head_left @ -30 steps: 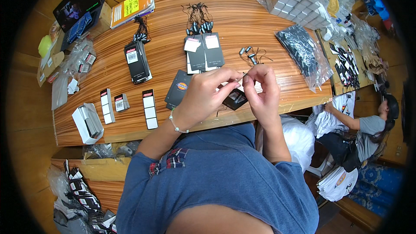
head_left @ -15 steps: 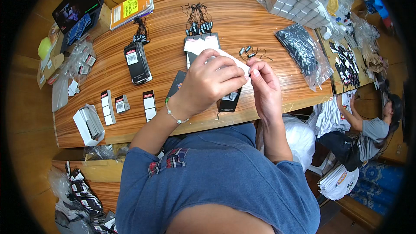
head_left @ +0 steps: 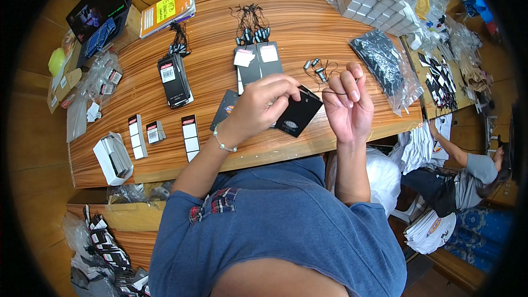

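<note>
The black tag [head_left: 300, 115] is pinched by left fingers [head_left: 284, 86], its cord [head_left: 336, 93] by right fingers [head_left: 347, 84]. Likely light, stiff; best held edgewise.

The left hand [head_left: 265, 103], its back upward, points toward two o'clock, its fingers [head_left: 285, 89] bent in a pinch. The right hand [head_left: 350, 111] is raised apart at its three o'clock, palm toward the wearer, fingertips curled inward [head_left: 353, 97]. The left forearm [head_left: 199, 169] slants toward one o'clock; the right forearm [head_left: 352, 173] points to twelve

An orange notebook [head_left: 177, 9] lies near an open laptop [head_left: 94, 15]; rightward, a co-worker [head_left: 477, 169] is beside white garments [head_left: 416, 147].
</note>
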The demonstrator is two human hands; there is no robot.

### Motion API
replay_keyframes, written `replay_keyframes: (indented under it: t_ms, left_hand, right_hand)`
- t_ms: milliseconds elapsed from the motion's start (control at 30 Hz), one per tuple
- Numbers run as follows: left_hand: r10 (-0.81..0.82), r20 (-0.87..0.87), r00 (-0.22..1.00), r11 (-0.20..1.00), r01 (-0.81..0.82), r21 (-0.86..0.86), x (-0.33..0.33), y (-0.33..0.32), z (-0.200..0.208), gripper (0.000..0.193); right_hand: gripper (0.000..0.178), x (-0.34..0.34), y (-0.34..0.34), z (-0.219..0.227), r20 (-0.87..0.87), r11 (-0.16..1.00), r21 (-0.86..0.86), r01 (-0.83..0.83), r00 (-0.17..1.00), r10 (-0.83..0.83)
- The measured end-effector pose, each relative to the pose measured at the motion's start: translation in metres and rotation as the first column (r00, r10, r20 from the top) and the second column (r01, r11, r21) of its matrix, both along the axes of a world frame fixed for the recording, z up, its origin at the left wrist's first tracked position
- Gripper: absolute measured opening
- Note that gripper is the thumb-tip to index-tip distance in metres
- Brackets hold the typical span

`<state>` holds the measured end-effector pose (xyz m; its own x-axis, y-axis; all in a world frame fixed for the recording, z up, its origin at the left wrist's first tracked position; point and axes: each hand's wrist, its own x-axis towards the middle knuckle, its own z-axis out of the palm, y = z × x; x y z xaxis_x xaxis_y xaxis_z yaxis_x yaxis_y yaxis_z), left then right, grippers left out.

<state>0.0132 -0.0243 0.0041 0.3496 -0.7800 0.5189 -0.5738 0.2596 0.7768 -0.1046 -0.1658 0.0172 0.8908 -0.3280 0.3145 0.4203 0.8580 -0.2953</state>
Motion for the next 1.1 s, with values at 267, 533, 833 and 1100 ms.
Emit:
replay_keyframes:
  t_ms: [267,533,833,1100]
  left_hand:
    - [-0.094,-0.499,0.861,0.995,0.069,-0.069,-0.012,-0.006,-0.014,0.028]
    - [-0.131,-0.487,0.863,0.981,0.183,0.06,-0.018,-0.009,-0.017,0.044]
    - [-0.231,-0.536,0.812,0.958,0.286,0.021,-0.022,-0.008,-0.013,0.026]
    - [-0.027,-0.269,0.963,0.967,0.093,0.236,-0.013,0.008,0.012,0.02]
  right_hand:
    - [0.01,0.005,0.001,0.002,0.115,0.981,0.157,-0.114,0.989,0.097]
    - [0.01,0.005,0.004,0.006,0.132,0.974,0.187,-0.127,0.986,0.103]
    - [0.009,0.004,0.005,0.007,0.161,0.963,0.239,-0.127,0.983,0.09]
    - [0.01,-0.003,0.002,0.008,0.04,0.987,-0.102,0.127,0.991,-0.124]
